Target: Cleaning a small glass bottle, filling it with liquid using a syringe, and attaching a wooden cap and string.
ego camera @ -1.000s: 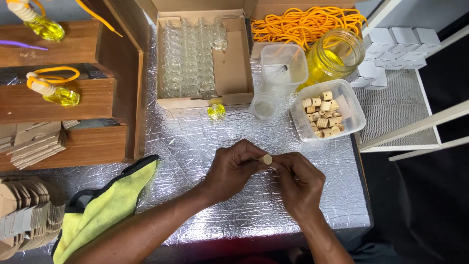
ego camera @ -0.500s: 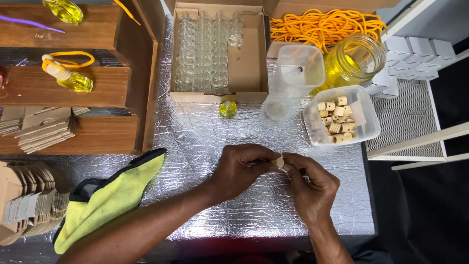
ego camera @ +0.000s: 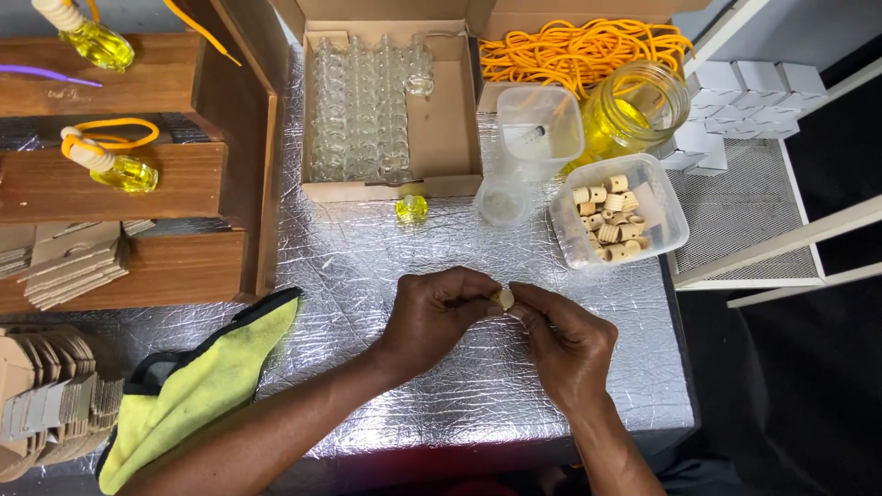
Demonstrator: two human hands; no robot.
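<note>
Wooden cap (ego camera: 503, 298): pinched between my left hand (ego camera: 432, 317) and right hand (ego camera: 565, 344), both closed on it, below the tub of caps (ego camera: 663, 207). Risk I judge: small, round, it slips and rolls off the foil table (ego camera: 367, 266).

Crinkled silver foil table (ego camera: 367, 276) – glossy (wooden cap (ego camera: 503, 298) matt).
</note>
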